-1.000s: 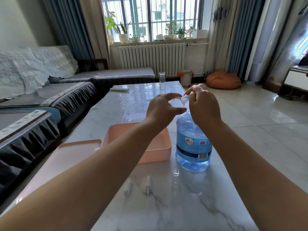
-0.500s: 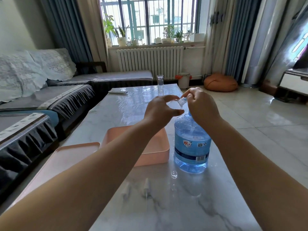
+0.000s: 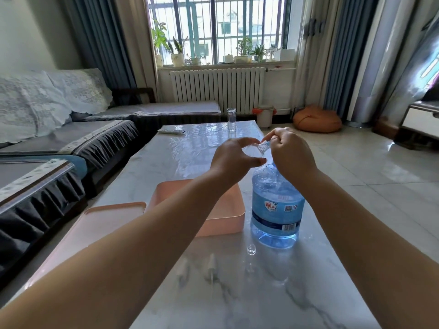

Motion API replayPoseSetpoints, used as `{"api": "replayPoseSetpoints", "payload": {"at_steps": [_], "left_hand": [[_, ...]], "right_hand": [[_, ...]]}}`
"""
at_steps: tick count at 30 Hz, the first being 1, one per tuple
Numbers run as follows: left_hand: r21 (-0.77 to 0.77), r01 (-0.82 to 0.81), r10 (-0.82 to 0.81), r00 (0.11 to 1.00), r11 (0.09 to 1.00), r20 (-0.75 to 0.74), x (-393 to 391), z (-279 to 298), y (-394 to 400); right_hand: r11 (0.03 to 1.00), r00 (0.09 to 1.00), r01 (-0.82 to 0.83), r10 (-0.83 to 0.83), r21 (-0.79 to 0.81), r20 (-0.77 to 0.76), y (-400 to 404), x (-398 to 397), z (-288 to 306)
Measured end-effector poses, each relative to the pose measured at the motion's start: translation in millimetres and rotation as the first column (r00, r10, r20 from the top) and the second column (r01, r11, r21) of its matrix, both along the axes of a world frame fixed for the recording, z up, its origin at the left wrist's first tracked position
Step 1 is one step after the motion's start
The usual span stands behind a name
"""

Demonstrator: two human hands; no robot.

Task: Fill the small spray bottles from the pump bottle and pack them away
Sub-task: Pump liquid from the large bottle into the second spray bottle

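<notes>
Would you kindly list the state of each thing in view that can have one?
Small spray bottle: clear, held tilted above the table.
Left hand: grips the small bottle's body.
Right hand: pinches the bottle's threaded neck end.
Blue water bottle: upright, partly filled.
Pink bin: open, contents hidden.
Pink lid: off, flat beside the bin.
Small clear cap: loose on the table.

A home living room: sofa [image 3: 71,138], radiator [image 3: 217,87], curtained window [image 3: 216,29].

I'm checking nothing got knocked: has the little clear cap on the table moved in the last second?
No. The clear cap lies at the same spot on the table, just off the near left edge of the blue water bottle.
</notes>
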State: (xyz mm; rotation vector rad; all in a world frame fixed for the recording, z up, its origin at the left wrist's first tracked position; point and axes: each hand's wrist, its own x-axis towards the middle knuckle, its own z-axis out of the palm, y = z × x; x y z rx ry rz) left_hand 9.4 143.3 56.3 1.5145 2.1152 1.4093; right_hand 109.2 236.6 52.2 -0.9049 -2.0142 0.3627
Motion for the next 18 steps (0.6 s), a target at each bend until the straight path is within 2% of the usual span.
{"api": "replayPoseSetpoints", "payload": {"at_steps": [5, 10, 18], "left_hand": [[-0.009, -0.004, 0.004, 1.000, 1.000, 0.009, 0, 3, 1], [0.003, -0.001, 0.001, 1.000, 1.000, 0.005, 1, 0, 0], [0.015, 0.006, -0.006, 1.000, 1.000, -0.003, 1, -11, 0]], "right_hand": [[1.000, 1.000, -0.012, 0.012, -0.001, 0.021, 2, 2, 2], [0.994, 0.999, 0.034, -0.036, 0.099, 0.024, 2, 0, -3], [0.976, 0.993, 0.098, -0.083, 0.194, -0.082, 2, -6, -25]]}}
